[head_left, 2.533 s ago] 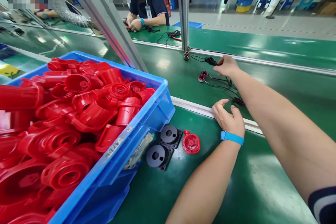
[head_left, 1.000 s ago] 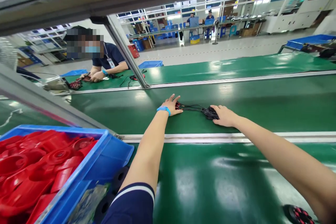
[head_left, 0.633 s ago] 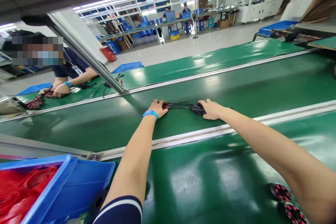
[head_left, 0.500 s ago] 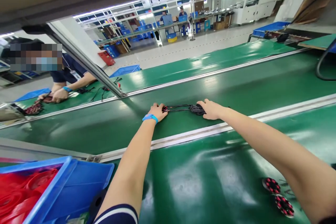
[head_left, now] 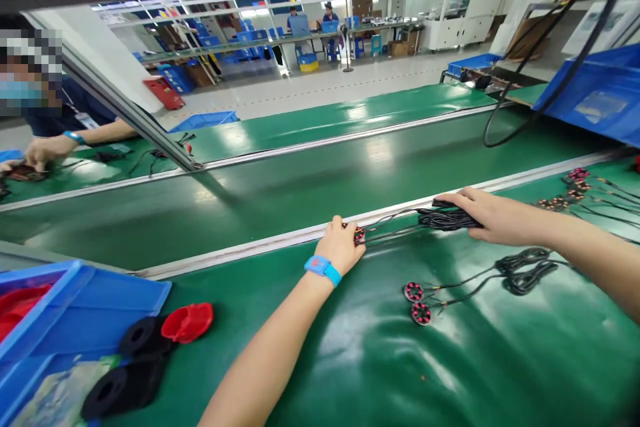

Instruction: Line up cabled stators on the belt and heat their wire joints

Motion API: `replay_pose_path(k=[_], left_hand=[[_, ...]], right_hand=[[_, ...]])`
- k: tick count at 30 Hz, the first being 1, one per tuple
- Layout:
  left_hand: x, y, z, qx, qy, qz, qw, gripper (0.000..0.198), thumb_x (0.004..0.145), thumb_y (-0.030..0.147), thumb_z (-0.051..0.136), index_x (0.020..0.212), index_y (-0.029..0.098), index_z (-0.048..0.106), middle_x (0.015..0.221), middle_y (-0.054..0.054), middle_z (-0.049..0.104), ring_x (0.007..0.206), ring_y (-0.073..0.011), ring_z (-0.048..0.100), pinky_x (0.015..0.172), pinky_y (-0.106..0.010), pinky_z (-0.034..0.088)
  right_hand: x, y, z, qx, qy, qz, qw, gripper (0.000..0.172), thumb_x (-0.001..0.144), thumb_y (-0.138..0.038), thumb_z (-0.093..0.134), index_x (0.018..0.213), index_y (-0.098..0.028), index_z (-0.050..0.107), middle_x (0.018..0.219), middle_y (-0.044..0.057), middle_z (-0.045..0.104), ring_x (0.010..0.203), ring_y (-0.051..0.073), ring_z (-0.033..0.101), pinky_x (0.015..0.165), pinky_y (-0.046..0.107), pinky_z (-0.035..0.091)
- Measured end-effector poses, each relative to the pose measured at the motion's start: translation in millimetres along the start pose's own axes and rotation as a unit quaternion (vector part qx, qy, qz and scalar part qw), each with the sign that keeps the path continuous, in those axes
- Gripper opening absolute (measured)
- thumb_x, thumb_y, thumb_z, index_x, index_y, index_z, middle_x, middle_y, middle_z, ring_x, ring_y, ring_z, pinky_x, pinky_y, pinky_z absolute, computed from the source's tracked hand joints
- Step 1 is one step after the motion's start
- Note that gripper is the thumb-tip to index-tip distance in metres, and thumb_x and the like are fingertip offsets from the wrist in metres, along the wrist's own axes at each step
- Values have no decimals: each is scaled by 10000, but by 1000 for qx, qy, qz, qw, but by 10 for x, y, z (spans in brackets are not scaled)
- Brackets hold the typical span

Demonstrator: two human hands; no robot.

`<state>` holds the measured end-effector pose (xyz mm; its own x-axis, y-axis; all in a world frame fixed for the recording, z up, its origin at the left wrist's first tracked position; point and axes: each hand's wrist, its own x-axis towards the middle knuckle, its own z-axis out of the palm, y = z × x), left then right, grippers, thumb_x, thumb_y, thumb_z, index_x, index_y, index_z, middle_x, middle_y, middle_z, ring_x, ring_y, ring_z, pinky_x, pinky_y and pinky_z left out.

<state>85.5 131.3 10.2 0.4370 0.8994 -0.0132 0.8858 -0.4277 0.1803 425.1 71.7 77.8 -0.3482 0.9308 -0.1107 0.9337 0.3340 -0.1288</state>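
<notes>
1. Two hands are resting on one wired part, one at each end. The left hand (head_left: 344, 245) is covering the small round red-and-black piece (head_left: 359, 235). The right hand (head_left: 493, 217) is lying on the black wire bundle (head_left: 447, 219).

2. Thin black wires (head_left: 393, 228) are running between the two hands. The long line of the part is going from 9 o'clock to 3 o'clock, tilting up a little on the right side.

3. The whole part is lying right at the pale metal rail (head_left: 280, 240) between the near green table (head_left: 380, 360) and the green belt (head_left: 280, 193) behind it.

4. Left fingers are curling over the round piece and touching it. I cannot tell if they are pinching it.

5. Right fingers are staying close together and pressing flat on top of the bundle, pointing to 9 o'clock.

6. Both hands are equally close, since both are touching the part.

7. A second wired part (head_left: 417, 302) is lying at 5 o'clock from the left hand, near but not touching. Its coil (head_left: 525, 270) is sitting just below the right wrist.

8. More wired parts (head_left: 575, 190) are lying at 2 o'clock from the right hand.

9. A blue bin (head_left: 85, 293), a red cap (head_left: 189, 321) and black rings (head_left: 125, 373) are sitting far off at 8 o'clock.
</notes>
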Motion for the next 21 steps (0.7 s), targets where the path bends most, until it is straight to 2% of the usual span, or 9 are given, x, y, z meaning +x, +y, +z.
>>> replay_pose_path(k=[4,7,9,11,13,16,18,21], left_hand=[[101,614,237,-33,7,3,999,313,838,297,623,1134,195,605,1188,-157,488,1133,-334,508,842,-391,532],[195,819,300,-48,10,-6,999,360,837,357,669,1144,180,605,1236,-181,480,1162,-365,497,832,-419,542],[211,804,287,-55,1,-6,998,490,798,478,730,1162,174,604,1252,-181,486,1167,-368,512,881,-437,535],[187,681,242,-78,-17,15,997,677,726,564,786,1244,186,567,1316,-163,476,1177,-336,539,958,-414,514],[145,501,184,-129,-31,61,989,727,721,530,809,1308,215,516,1393,-131,450,1204,-281,551,1016,-360,486],[96,263,109,-165,-24,136,977,488,782,362,785,1199,250,559,1336,-70,534,1201,-237,552,1026,-343,463],[93,182,79,-143,-23,155,977,335,792,295,768,1073,259,590,1205,-36,620,1134,-236,572,992,-362,458],[117,170,60,-130,-38,159,978,276,798,283,755,1011,255,581,1144,-19,654,1059,-235,582,945,-368,446]], right_hand=[[-430,511,273,-9,9,34,999,780,789,-292,507,1531,-260,268,1258,149,481,1126,321,549,930,453,500],[-545,776,524,6,30,51,998,726,829,-320,474,1525,-256,279,1315,156,468,1141,326,549,949,486,487],[-574,885,662,33,44,64,996,689,866,-402,478,1516,-274,289,1356,151,468,1169,337,545,961,516,478],[-595,948,757,79,57,77,992,703,877,-523,519,1506,-300,297,1384,135,482,1214,341,528,986,528,467],[-615,983,817,129,70,87,985,698,865,-608,560,1468,-322,355,1358,111,531,1223,329,531,995,510,473],[-635,1021,884,176,106,86,975,513,879,-631,558,1289,-323,540,1256,73,613,1152,310,580,958,473,502],[-637,1048,931,178,140,73,971,403,884,-616,561,1144,-314,621,1224,59,631,1136,308,588,966,470,493],[-638,1081,982,154,181,59,970,341,873,-608,576,1018,-313,668,1199,53,639,1115,316,591,962,496,476]])
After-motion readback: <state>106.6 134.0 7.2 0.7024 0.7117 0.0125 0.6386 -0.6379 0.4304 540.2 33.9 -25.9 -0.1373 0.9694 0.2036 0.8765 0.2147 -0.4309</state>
